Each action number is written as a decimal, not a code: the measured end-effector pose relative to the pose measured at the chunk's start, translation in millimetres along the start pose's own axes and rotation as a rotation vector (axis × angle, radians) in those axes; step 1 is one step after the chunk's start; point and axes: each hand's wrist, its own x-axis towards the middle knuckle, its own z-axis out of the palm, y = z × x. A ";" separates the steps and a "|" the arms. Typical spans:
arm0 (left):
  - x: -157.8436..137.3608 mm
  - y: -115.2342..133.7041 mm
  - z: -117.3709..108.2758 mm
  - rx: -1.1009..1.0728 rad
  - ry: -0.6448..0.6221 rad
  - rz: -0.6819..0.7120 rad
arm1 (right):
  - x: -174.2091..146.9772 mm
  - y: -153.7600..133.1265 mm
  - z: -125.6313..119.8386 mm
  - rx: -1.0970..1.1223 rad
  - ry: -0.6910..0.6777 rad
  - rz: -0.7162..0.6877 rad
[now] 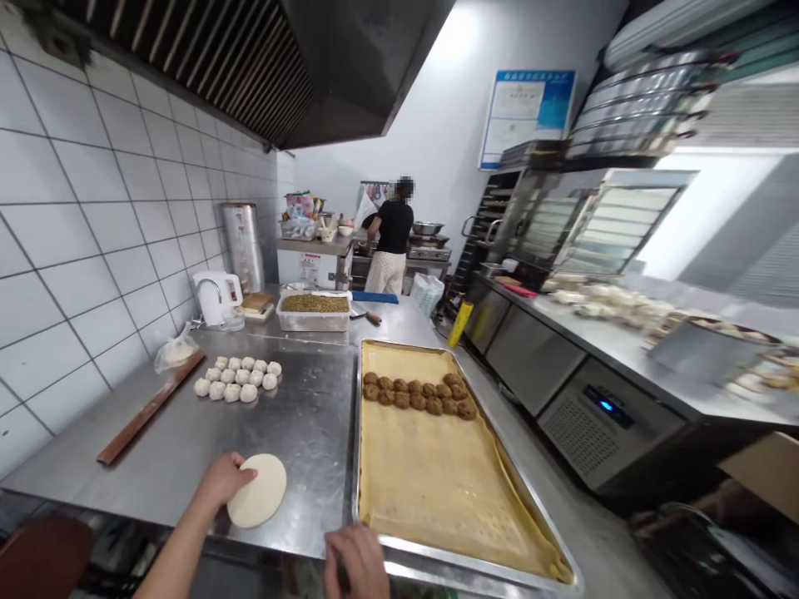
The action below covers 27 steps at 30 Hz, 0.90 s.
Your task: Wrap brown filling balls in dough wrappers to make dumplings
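The left hand (221, 482) is pinching a flattened, unfilled dough disc (260, 492) at the near edge of the table (315, 441), the right hand (359, 559) is resting half-curled by the tray (474, 570), contents impossible to tell, and the far dough balls (231, 392) are waiting unflattened.

The bare right hand (357, 561) is cut by the lower edge; whether it grips something cannot be told. The bare left hand (223, 481) hides one border of the round, pale dough sheet (260, 492). The blue-and-white rectangular poster (528, 118) is too small to read.
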 end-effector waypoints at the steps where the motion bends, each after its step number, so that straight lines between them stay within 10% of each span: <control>1: -5.1 -0.3 0.0 -0.032 0.012 0.006 | 3.3 6.4 -7.2 -0.083 0.084 -0.061; 7: -43.2 10.6 12.3 -0.397 0.161 0.104 | 14.8 33.6 -45.7 -0.393 0.095 -0.216; 17: -92.0 65.2 64.1 -1.114 0.017 0.115 | -26.6 60.1 -103.6 -0.311 0.058 -0.169; 22: -114.7 83.5 81.5 -1.253 -0.014 0.131 | -52.0 43.3 -55.9 0.115 0.295 0.093; 27: -126.6 90.3 95.0 -1.238 -0.005 0.172 | -5.6 7.7 14.3 0.859 0.007 0.575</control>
